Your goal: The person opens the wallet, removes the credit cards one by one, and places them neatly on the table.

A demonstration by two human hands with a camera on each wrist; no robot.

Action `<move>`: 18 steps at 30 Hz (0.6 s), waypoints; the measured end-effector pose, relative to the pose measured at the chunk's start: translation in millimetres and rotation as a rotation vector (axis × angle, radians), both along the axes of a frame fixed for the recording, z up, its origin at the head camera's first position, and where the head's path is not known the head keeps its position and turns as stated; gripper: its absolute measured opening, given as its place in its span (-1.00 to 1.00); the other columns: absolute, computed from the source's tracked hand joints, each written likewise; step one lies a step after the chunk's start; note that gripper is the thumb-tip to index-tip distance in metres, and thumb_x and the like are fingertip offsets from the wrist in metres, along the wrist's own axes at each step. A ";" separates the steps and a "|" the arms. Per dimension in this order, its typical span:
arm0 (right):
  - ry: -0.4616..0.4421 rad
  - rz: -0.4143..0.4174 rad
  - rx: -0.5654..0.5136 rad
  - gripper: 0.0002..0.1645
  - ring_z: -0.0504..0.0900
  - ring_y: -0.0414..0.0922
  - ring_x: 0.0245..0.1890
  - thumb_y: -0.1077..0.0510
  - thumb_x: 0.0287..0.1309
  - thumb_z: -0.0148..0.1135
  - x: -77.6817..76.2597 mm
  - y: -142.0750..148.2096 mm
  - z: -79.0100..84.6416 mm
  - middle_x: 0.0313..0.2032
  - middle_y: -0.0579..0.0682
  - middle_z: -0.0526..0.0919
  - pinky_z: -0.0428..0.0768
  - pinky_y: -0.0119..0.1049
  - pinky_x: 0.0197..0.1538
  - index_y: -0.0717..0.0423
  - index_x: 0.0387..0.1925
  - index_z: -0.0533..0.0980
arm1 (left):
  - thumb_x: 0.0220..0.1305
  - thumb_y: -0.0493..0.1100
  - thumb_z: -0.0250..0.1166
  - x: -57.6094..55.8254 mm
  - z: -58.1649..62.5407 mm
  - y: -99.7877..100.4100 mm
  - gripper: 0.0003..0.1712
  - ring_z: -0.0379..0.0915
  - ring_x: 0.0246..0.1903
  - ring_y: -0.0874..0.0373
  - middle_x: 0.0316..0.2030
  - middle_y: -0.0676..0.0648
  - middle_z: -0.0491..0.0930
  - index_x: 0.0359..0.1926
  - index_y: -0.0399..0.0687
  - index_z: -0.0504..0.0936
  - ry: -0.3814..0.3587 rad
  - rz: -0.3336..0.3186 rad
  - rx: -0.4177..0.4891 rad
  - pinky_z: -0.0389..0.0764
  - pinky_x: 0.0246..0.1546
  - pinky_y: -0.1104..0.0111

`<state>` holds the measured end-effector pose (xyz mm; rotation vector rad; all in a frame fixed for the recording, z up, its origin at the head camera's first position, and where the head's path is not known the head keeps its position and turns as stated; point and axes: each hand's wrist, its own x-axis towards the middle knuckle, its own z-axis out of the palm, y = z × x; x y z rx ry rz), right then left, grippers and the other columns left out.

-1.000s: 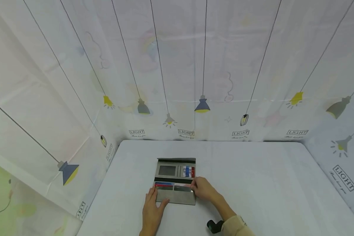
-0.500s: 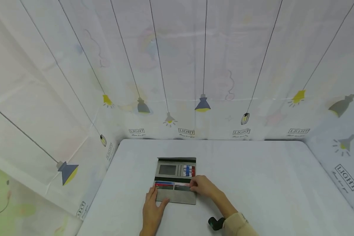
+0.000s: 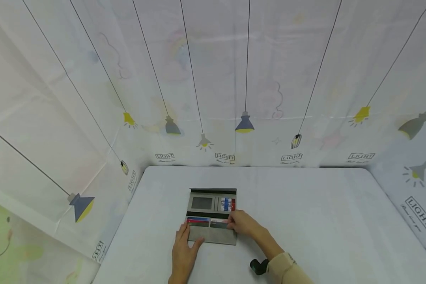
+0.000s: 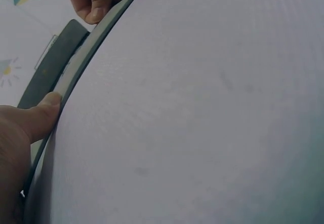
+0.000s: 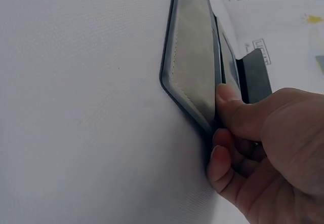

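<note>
A grey wallet lies unfolded on the white table. In its lower half, a blue-and-red card stands in the left slot and a pale card in the right slot. Another blue, white and red card sits in the upper half. My left hand rests on the wallet's lower left, fingers along the left side and thumb on the near edge. With curled fingers, my right hand pinches the right end of the pale card at the wallet's right side; the fingertips hide that end.
A black device is by the right wrist, next to a beige sleeve. White cloth walls printed with lamps rise behind and beside the table.
My right fingers have shifted very slightly leftward along the pale card. The left hand keeps its place. The whole head view has drifted slightly.
</note>
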<state>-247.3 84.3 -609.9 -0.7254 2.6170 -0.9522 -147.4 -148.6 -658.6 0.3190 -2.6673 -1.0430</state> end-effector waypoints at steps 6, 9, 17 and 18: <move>0.018 -0.002 0.002 -0.84 0.41 -0.24 -0.47 0.26 0.22 0.35 1.0 -0.3 -3.0 -0.50 -0.14 0.51 0.42 -0.42 -0.46 0.11 -0.44 0.53 | 0.08 0.19 0.49 0.6 -0.8 -1.0 -0.09 0.27 0.39 -0.34 0.38 -0.19 0.43 0.30 -0.31 0.50 0.023 -0.001 -0.020 0.37 0.37 -0.16; 0.028 -0.003 0.006 -0.84 0.42 -0.24 -0.47 0.26 0.24 0.33 1.4 -0.3 -3.1 -0.50 -0.14 0.51 0.43 -0.42 -0.46 0.10 -0.44 0.53 | 0.07 0.18 0.50 0.9 0.1 -1.7 -0.09 0.28 0.40 -0.31 0.38 -0.19 0.43 0.29 -0.33 0.50 0.029 -0.006 -0.014 0.36 0.39 -0.15; 0.053 -0.052 -0.012 -0.87 0.41 -0.24 -0.46 0.24 0.25 0.33 2.1 1.9 -6.9 -0.46 -0.12 0.52 0.43 -0.42 -0.46 0.13 -0.40 0.54 | 0.06 0.16 0.51 0.7 0.3 -0.5 -0.09 0.28 0.41 -0.27 0.38 -0.18 0.43 0.29 -0.32 0.50 0.037 -0.006 -0.006 0.35 0.39 -0.15; 0.057 -0.059 -0.014 -0.87 0.40 -0.24 -0.46 0.24 0.25 0.33 2.3 2.2 -7.6 -0.46 -0.12 0.51 0.43 -0.43 -0.46 0.13 -0.40 0.54 | 0.06 0.16 0.51 0.8 0.2 -0.2 -0.10 0.28 0.41 -0.27 0.38 -0.18 0.43 0.30 -0.31 0.50 0.034 -0.005 -0.007 0.36 0.39 -0.16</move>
